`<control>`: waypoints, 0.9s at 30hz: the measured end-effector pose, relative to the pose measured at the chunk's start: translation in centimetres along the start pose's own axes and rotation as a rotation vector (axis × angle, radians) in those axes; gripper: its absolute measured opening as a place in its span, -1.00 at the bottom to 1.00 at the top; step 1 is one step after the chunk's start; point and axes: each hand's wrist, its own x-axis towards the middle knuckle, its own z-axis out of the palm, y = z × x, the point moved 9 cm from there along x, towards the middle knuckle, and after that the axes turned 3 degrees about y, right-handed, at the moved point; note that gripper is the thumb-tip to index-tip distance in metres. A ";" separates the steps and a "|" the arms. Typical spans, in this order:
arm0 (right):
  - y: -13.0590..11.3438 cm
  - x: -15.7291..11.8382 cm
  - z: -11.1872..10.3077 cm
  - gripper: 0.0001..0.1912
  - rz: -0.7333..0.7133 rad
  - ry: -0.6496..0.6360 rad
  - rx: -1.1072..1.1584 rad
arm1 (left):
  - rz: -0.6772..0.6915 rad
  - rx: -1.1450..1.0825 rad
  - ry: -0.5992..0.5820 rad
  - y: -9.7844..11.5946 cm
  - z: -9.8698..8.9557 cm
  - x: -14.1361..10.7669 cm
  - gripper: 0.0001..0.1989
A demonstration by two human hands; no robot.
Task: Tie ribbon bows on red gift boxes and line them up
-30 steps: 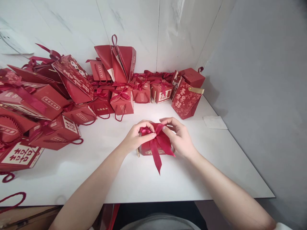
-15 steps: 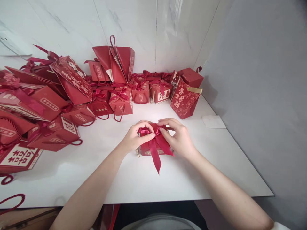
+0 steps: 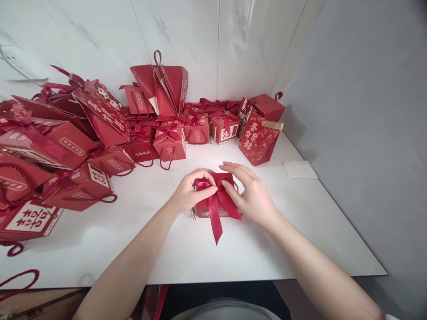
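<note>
A small red gift box (image 3: 203, 209) with gold cord handles sits on the white table in front of me. A shiny dark-red ribbon (image 3: 215, 224) is tied in a bow on its top, and its tails hang down the near side. My left hand (image 3: 187, 192) pinches the left loop of the bow near the knot between thumb and index finger. On the other side, my right hand (image 3: 256, 198) has its fingers apart above the box, the thumb touching or close to the right part of the ribbon.
Many finished-looking red boxes (image 3: 78, 189) with bows are piled at the left and along the marbled wall. A red box with a gold strap (image 3: 258, 142) stands at the back right. A white slip (image 3: 300, 170) lies by the table's right edge (image 3: 350, 226).
My right fingers have lifted and spread away from the bow. My left hand keeps its pinch. The view has shifted slightly.
</note>
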 end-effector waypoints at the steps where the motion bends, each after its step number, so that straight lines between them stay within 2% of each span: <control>1: 0.2 0.0 0.2 -0.68 0.030 -0.021 0.027 | 0.001 -0.003 -0.003 0.0 0.0 0.0 -0.89; 6: 1.1 0.0 0.3 -0.77 0.103 0.015 0.126 | 0.003 -0.011 -0.011 -0.2 0.1 0.0 -0.89; 15: 1.8 -0.5 0.6 -0.77 0.159 0.105 0.264 | -0.005 0.036 0.002 -0.1 -0.1 0.2 -0.91; 27: 3.4 -1.0 1.1 -0.81 0.385 0.154 0.422 | -0.006 0.061 -0.019 0.0 0.2 0.4 -0.91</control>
